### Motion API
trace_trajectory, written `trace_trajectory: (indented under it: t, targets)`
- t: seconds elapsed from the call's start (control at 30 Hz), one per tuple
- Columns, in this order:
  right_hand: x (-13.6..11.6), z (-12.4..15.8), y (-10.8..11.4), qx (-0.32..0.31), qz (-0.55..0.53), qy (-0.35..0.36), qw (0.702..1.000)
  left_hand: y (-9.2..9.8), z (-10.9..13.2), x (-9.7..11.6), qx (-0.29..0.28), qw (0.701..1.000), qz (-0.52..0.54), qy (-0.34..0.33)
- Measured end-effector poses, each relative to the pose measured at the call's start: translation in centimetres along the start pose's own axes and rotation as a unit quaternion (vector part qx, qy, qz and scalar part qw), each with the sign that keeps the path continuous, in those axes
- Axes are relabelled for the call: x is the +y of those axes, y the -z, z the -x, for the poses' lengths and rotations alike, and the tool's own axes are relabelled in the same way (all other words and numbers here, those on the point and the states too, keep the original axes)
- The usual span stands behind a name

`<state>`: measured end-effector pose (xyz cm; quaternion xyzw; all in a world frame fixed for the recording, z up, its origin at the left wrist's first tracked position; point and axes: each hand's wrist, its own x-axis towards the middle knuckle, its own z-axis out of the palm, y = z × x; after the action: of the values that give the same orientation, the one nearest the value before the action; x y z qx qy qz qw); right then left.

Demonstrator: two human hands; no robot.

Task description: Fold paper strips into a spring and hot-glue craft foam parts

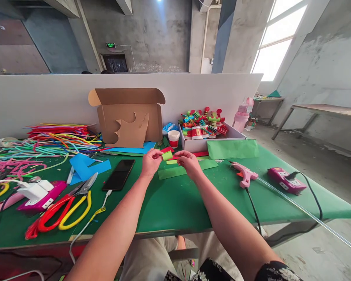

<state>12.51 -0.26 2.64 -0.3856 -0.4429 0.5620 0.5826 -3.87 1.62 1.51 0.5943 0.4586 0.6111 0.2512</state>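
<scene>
Green covering spreads over the worktop (175, 203), backed by a white partition (46, 101). Above its middle, the left hand (151, 162) and the right hand (187, 162) meet, the fingers of both pinched on a small light-green paper piece (167, 155). A green paper strip (175, 171) lies just beneath. A black phone (118, 174) rests left of the hands, a pink glue gun (243, 173) to the right.

scissors (67, 205): 2 | glue gun (243, 174): 1 | phone (119, 174): 1 | paper cups (173, 138): maybe 2
</scene>
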Motion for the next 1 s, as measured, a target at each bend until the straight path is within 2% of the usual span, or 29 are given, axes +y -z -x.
trace_trajectory:
  t: [0.1,0.27,0.4,0.53,0.67,0.77,0.83,1.0]
  targets:
    - [0.5,0.2,-0.5,-0.033,0.017,-0.020,0.999,0.0,0.1,0.0,-0.012,0.998,-0.043,-0.048]
    - [0.7,0.4,-0.6,-0.026,0.007,-0.027,0.999,0.2,0.4,0.1,-0.022,0.985,-0.088,-0.150]
    - [0.2,0.2,0.1,-0.026,-0.013,-0.043,0.999,0.2,0.4,0.1,-0.050,0.978,-0.092,-0.180]
    - [-0.2,0.0,0.6,-0.060,-0.004,-0.091,0.994,0.2,0.4,0.2,-0.096,0.974,-0.064,-0.194]
    - [-0.5,0.4,0.8,-0.098,-0.021,-0.150,0.984,0.3,0.4,0.2,-0.088,0.977,-0.054,-0.188]
    - [-0.6,0.7,0.7,-0.166,-0.072,-0.156,0.971,0.3,0.4,0.2,-0.085,0.980,-0.045,-0.172]
    - [-0.4,0.8,0.5,-0.191,-0.104,-0.144,0.965,0.1,0.4,0.2,-0.079,0.984,-0.039,-0.155]
    - [1.4,0.5,-0.4,-0.155,-0.173,-0.112,0.966,-0.8,0.8,0.0,-0.015,0.997,0.017,-0.068]
